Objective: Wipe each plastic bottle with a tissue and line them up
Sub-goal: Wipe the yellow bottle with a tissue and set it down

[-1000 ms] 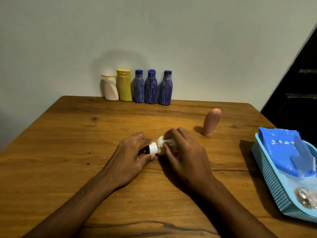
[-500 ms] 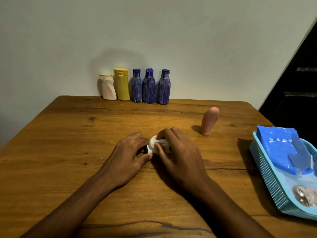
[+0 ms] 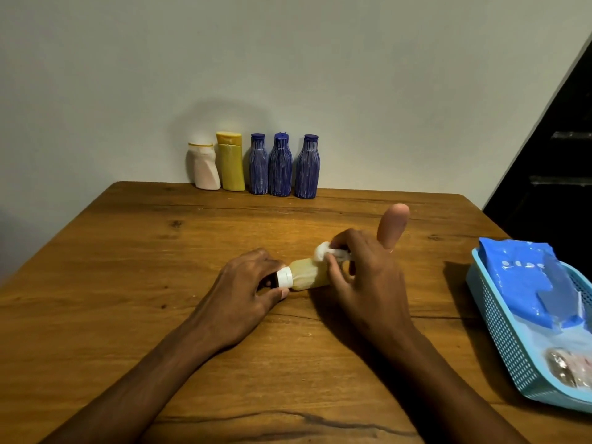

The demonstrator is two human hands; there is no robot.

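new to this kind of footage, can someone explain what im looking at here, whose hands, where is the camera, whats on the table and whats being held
There is no machine here: these are a person's two bare hands, filmed by one wide-angle camera worn on the head, looking forward and down.

The left hand grips the capped end of a small pale yellow bottle lying on its side. The right hand pinches a white tissue against the bottle.

On the wooden table, five bottles stand in a row by the wall: a white one, a yellow one and three blue ones. A pink bottle stands alone behind the right hand. At the right edge sits a light blue basket holding a blue packet.
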